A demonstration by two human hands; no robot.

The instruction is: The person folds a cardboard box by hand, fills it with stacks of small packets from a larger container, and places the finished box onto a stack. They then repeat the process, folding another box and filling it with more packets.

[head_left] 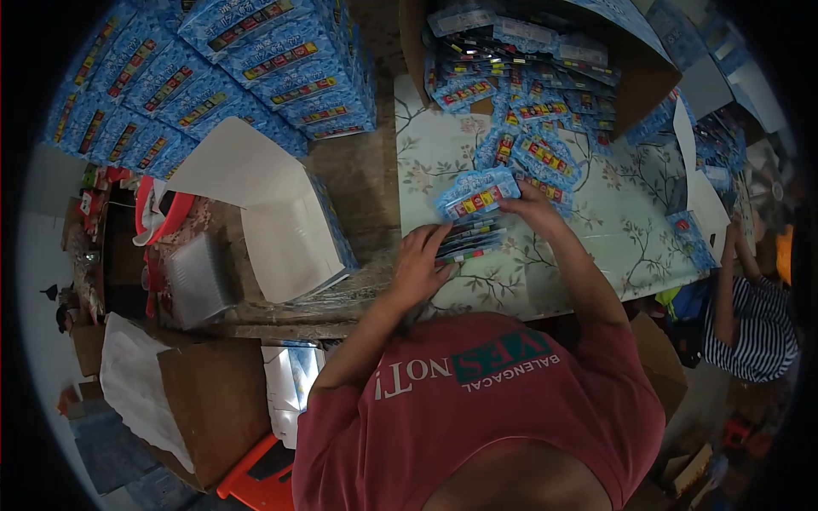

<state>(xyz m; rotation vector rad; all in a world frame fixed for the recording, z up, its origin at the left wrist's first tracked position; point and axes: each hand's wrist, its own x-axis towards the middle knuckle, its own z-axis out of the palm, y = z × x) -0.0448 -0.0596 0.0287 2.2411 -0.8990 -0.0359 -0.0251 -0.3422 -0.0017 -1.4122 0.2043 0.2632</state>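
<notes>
Above floral cloth (622, 243), right grip (532, 205) pinches a packet (474, 194); left grip (419, 261) clasps a half-hidden stack (474, 238).

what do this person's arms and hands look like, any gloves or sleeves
The left hand and right hand are bare, with no gloves or watch visible. The left sleeve and right sleeve are short, loose and maroon, part of a shirt with pale lettering and a green block across the chest.
</notes>
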